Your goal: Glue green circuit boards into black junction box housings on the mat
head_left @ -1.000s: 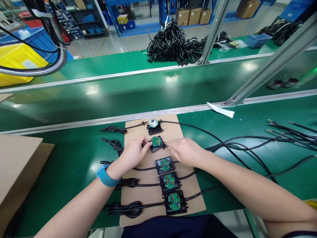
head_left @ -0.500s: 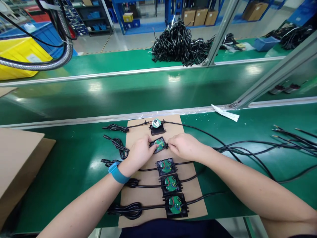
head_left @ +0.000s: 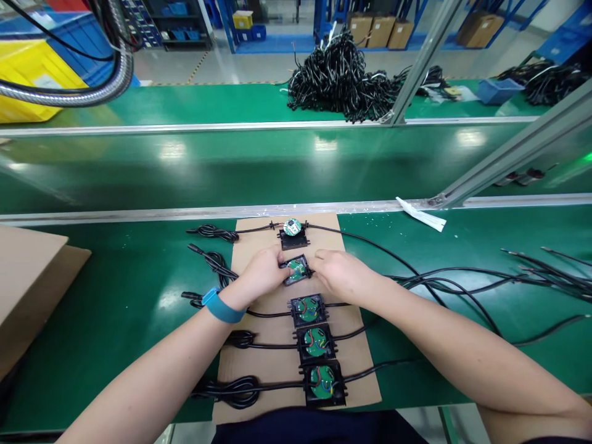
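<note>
A small black plastic case with a round green circuit board [head_left: 296, 269] in it lies tilted on a cardboard sheet [head_left: 277, 364]. My left hand [head_left: 261, 271] grips its left side, thumb over the board's edge. At its right end my right hand [head_left: 340, 271] pinches the black cable where it enters the case; the fingertips partly cover that spot. Beyond them sits another black case [head_left: 294, 239] with its white-and-green round board [head_left: 292, 227] raised out of it. Nearer to me, several cases with boards [head_left: 308, 309] stand in a column, cables running out both sides.
Coiled black cables [head_left: 238, 391] lie left of the cases, and long loose cable ends [head_left: 550, 274] spread at right. A folded cardboard piece [head_left: 32, 277] stands at far left. A white strip [head_left: 420, 214] lies by the metal rail. Behind is a heap of black cables [head_left: 337, 77].
The camera view has shifted slightly. Both hands stay at the same case, with the right fingers a little changed at its cable end.
</note>
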Motion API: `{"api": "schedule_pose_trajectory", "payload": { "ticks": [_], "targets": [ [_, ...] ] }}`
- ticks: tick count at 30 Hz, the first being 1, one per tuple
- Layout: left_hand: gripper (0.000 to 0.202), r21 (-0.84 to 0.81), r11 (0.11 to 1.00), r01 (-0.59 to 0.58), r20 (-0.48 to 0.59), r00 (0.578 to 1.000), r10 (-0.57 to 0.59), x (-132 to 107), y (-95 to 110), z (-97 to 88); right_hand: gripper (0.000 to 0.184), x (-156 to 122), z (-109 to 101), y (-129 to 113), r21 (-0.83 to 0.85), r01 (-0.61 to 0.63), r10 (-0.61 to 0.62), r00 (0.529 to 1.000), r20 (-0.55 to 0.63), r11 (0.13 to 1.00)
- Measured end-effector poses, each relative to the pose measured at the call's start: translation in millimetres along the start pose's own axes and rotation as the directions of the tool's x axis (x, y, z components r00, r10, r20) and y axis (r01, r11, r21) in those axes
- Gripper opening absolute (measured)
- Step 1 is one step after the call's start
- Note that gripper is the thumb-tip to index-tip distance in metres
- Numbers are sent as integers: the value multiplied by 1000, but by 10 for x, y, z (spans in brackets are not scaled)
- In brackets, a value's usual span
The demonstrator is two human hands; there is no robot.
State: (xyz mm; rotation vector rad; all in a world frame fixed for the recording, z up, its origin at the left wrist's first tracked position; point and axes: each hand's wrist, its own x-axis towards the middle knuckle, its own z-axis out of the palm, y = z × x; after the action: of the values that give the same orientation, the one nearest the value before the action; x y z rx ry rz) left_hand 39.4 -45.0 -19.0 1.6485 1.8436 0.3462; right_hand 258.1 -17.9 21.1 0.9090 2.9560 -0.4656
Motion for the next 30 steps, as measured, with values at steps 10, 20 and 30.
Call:
{"api": "schedule_pose_trajectory", "payload": {
  "ticks": [10,20,30],
  "targets": [
    [27,-39,999,-6,84,996,9,23,94,-100,17,98,87,216,136,79,-74,996,-41,988],
    [21,32,999,23,8,1000,-23,3,-21,35,14,29,6,115,72,62,-66,996,60,996],
    [20,49,998,-49,-92,994,53,-50,-12,111,19,85,33,136,19,-1,1,1000,24,1000]
  ]
}}
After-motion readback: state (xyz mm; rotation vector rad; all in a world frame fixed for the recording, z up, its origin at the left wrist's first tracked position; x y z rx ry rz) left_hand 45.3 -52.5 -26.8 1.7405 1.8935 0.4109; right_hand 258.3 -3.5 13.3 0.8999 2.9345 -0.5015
